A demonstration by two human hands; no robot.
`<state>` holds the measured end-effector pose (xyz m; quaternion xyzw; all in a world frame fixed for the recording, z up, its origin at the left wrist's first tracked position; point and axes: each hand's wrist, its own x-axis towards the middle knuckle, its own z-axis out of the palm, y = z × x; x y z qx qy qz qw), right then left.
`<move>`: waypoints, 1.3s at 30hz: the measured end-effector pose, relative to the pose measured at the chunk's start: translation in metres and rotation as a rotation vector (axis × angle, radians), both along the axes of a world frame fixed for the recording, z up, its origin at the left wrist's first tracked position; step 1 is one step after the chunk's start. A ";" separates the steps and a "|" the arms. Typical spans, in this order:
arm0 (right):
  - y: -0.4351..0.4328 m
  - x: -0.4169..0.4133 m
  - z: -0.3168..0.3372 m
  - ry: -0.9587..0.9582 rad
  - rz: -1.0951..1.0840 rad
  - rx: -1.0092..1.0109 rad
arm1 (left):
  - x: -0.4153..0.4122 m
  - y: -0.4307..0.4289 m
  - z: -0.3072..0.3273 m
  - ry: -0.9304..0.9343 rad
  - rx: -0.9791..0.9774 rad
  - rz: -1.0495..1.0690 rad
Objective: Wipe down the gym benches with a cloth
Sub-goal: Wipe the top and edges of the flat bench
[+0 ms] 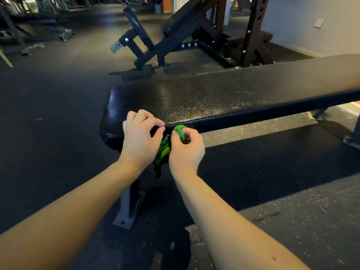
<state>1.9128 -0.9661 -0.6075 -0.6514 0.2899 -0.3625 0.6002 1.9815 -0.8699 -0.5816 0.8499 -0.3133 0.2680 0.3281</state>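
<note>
A flat black gym bench (pixel 214 94) runs from the centre to the right edge, its pad dusty toward the right. A green cloth (pixel 164 148) hangs bunched between my two hands at the bench's near edge. My right hand (pixel 186 148) pinches the cloth's upper end between thumb and fingers. My left hand (pixel 141 136) has its fingers curled beside the cloth at the pad's edge, thumb and fingertips close together; whether it pinches the cloth is hidden by the hand itself.
The bench stands on a steel foot (pixel 129 209) bolted to dark rubber flooring. An inclined bench and rack frame (pixel 187 32) stand behind it. A wall (pixel 311 20) closes the far right; more gym equipment (pixel 29 32) lies at the far left.
</note>
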 end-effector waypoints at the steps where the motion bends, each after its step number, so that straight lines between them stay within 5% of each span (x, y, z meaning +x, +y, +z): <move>1: -0.002 0.000 0.000 0.013 0.027 -0.027 | 0.000 0.000 -0.001 -0.003 -0.008 -0.006; 7: -0.059 -0.008 0.004 0.016 -0.173 0.035 | 0.000 0.002 -0.001 0.025 -0.038 -0.041; 15: -0.005 0.001 0.000 0.044 0.097 -0.044 | 0.003 0.002 0.000 0.012 -0.035 -0.048; 23: -0.042 -0.004 0.006 -0.045 -0.164 0.065 | 0.004 0.003 -0.001 0.040 -0.053 -0.069; 30: 0.001 0.004 0.005 -0.007 0.072 -0.012 | 0.006 0.004 0.002 0.029 -0.028 -0.060; 39: -0.033 -0.003 0.003 -0.004 -0.122 0.038 | 0.003 0.005 0.003 0.070 -0.059 -0.083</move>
